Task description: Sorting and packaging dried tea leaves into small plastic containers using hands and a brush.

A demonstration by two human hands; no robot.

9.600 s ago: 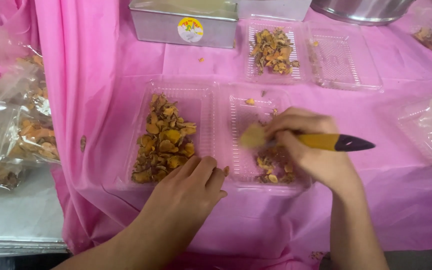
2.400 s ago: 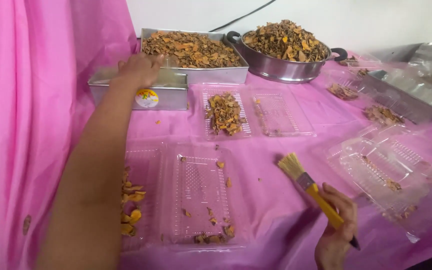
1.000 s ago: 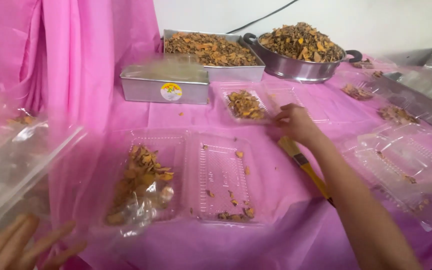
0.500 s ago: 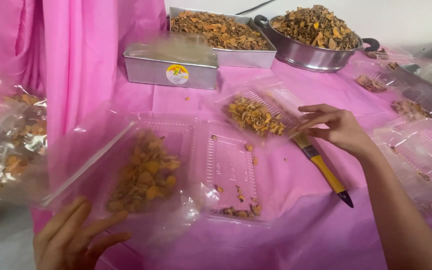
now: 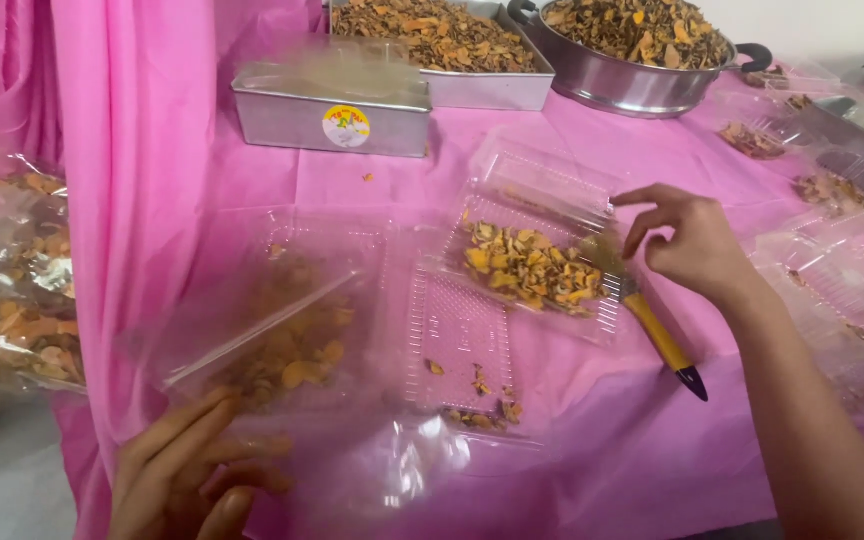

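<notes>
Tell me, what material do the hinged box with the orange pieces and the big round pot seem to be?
Hinged box: thin clear plastic, seemingly; see-through, glossy, ribbed. Round pot: probably steel or aluminium; silvery grey sheen.
</notes>
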